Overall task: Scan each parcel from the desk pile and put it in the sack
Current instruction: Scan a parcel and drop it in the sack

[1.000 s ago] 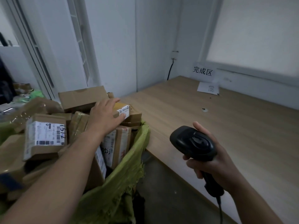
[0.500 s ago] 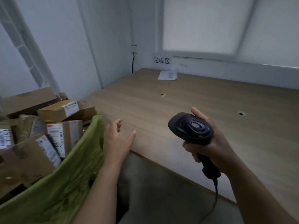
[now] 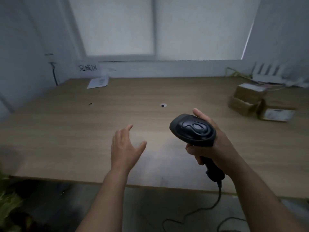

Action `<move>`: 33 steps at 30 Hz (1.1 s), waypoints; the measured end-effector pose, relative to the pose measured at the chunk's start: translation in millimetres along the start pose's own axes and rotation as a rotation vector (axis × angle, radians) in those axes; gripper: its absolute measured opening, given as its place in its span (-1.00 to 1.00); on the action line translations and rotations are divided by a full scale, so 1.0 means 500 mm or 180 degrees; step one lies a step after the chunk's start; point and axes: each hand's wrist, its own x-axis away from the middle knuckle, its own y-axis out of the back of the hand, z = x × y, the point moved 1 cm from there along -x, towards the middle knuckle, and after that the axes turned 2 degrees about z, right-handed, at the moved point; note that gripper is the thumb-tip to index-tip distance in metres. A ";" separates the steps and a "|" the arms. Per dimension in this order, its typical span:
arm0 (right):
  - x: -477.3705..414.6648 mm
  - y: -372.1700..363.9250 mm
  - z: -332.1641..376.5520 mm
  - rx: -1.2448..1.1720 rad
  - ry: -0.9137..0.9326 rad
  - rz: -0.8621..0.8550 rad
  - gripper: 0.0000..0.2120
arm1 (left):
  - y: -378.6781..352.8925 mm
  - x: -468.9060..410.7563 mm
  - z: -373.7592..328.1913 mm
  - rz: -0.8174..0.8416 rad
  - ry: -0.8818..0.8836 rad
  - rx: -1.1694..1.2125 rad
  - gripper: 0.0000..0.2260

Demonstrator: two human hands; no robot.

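Note:
My right hand [image 3: 212,146] grips a black corded barcode scanner [image 3: 194,129] above the front of the wooden desk [image 3: 66,131]. My left hand [image 3: 124,148] hovers open and empty over the desk, just left of the scanner. A small pile of brown cardboard parcels [image 3: 250,101] lies at the desk's far right; one carries a white label [image 3: 277,114]. Only a sliver of the green sack [image 3: 6,203] shows at the bottom left edge.
A white paper sheet [image 3: 98,82] lies at the back left under a wall sign [image 3: 88,67]. A white router with antennas and yellow cables [image 3: 270,76] sits at the back right. The scanner cable [image 3: 200,213] trails over the floor below the desk edge.
My view has swung right, from the sack full of parcels to the desk. My left hand let go of a parcel in the sack and came over the desk, empty. The right keeps the scanner.

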 end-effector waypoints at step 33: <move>0.100 0.868 -0.092 0.0161 -0.0163 -0.1627 -0.09 | -0.728 -0.145 -0.728 0.1365 -0.1586 0.0462 -0.32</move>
